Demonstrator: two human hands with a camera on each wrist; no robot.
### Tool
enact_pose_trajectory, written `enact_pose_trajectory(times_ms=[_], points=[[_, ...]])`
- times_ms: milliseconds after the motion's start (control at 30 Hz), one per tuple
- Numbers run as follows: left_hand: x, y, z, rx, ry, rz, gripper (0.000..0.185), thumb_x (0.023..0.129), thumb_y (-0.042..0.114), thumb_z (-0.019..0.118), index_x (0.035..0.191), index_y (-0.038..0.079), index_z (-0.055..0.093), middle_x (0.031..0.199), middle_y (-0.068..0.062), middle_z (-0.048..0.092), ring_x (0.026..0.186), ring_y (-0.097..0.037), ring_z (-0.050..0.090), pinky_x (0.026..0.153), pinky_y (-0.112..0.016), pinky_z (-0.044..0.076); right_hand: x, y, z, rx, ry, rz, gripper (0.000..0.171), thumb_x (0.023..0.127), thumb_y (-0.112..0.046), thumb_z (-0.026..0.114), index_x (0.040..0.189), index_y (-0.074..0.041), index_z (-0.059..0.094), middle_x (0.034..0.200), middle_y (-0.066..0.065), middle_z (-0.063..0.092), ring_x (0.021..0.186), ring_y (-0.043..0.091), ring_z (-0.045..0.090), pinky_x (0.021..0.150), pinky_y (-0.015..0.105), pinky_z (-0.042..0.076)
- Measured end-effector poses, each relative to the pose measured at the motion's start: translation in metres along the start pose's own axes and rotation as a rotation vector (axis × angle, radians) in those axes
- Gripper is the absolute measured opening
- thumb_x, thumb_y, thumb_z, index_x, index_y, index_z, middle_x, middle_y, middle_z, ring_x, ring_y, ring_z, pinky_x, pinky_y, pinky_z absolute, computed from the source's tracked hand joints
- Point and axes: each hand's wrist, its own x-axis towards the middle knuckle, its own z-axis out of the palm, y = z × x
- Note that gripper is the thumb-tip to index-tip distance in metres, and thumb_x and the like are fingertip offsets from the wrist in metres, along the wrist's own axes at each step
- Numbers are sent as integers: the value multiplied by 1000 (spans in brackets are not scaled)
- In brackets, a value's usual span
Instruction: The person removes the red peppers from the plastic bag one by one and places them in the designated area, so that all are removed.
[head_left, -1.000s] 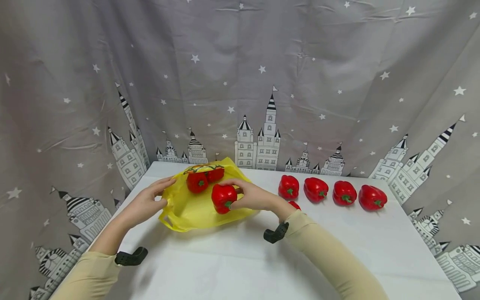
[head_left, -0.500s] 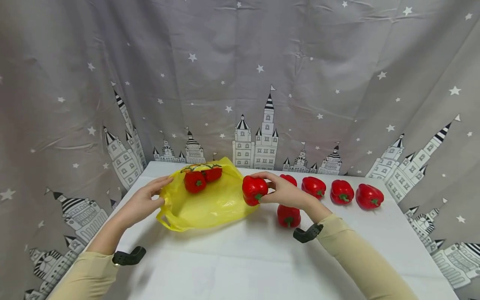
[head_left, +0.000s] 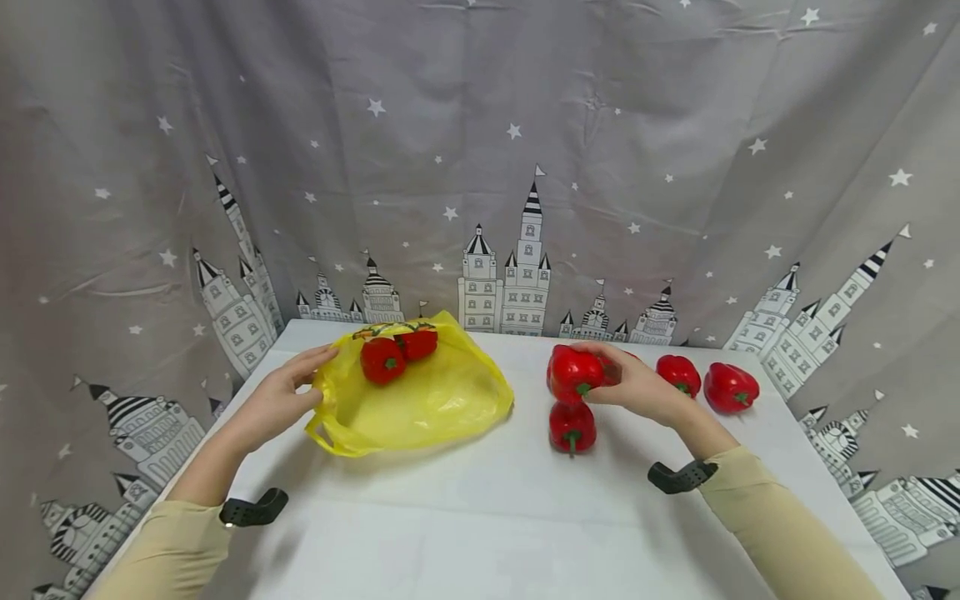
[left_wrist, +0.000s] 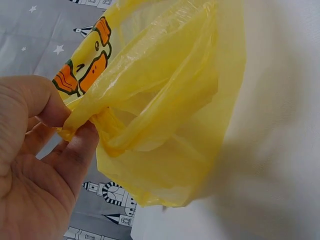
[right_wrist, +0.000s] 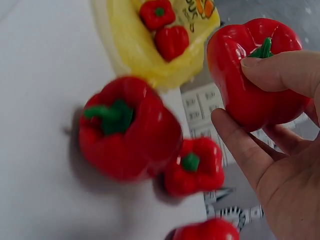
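My right hand (head_left: 603, 377) grips a red bell pepper (head_left: 573, 372) just above the white table (head_left: 480, 517). Directly below it another red pepper (head_left: 572, 427) lies on the table. In the right wrist view my thumb and fingers curl round the held pepper (right_wrist: 255, 70), with the lying pepper (right_wrist: 127, 130) beside it. My left hand (head_left: 318, 377) pinches the rim of a yellow plastic bag (head_left: 427, 404) at the table's left. The left wrist view shows that pinch on the bag (left_wrist: 170, 115) by my left hand (left_wrist: 75, 122). Two red peppers (head_left: 382, 360) (head_left: 418, 342) sit in the bag.
Two more red peppers (head_left: 678, 373) (head_left: 730, 387) lie in a row at the back right, partly behind my right hand. A grey curtain with stars and castles (head_left: 480, 167) hangs behind the table. The table's front part is bare white cloth.
My right hand has carried the pepper from over the bag rightwards to above the pepper lying on the table. My left hand has kept its pinch on the bag's rim.
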Motion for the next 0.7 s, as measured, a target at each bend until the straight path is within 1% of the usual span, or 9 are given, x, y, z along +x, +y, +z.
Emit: enact_pose_trajectory(times_ms=[100,200,333,433,533,700], points=[[1,0,0,0,-4,1,66,98,9,56,160,11,35,167,-12,24,141,-48,35,108,-70,34,-11,10,-8,-16,22,13,79,82,-18,84,150,-32,47,149,12,46,137,42,41,92,51,56],[1,1,0,-4,-9,5,66,97,9,56,160,11,35,167,-13,24,140,-49,35,107,-70,35,-22,19,-14,-41,45,40,80,81,-23,86,150,-33,47,150,13,45,138,43,40,92,51,56],[1,1,0,-9,-10,13,66,98,9,57,160,10,35,167,-14,24,141,-49,35,108,-71,34,-34,29,-19,-42,70,70,82,80,-24,86,151,-31,46,153,15,42,142,48,34,93,52,56],[1,-1,2,-9,-9,18,66,97,8,56,160,10,35,167,-13,24,141,-48,35,109,-70,32,-43,39,-21,-25,78,95,83,80,-24,86,152,-29,45,156,17,37,143,51,29,92,52,56],[1,-4,3,-6,-6,19,66,97,7,56,160,10,35,167,-13,24,140,-46,37,110,-69,32,-50,50,-22,-25,79,109,81,81,-24,85,152,-28,45,156,19,35,142,52,29,92,51,56],[1,-5,4,3,-2,19,66,97,7,55,160,8,36,167,-14,25,139,-46,38,109,-69,33,-60,68,-22,-18,61,119,78,83,-24,83,152,-24,45,159,21,29,141,56,28,94,53,55]])
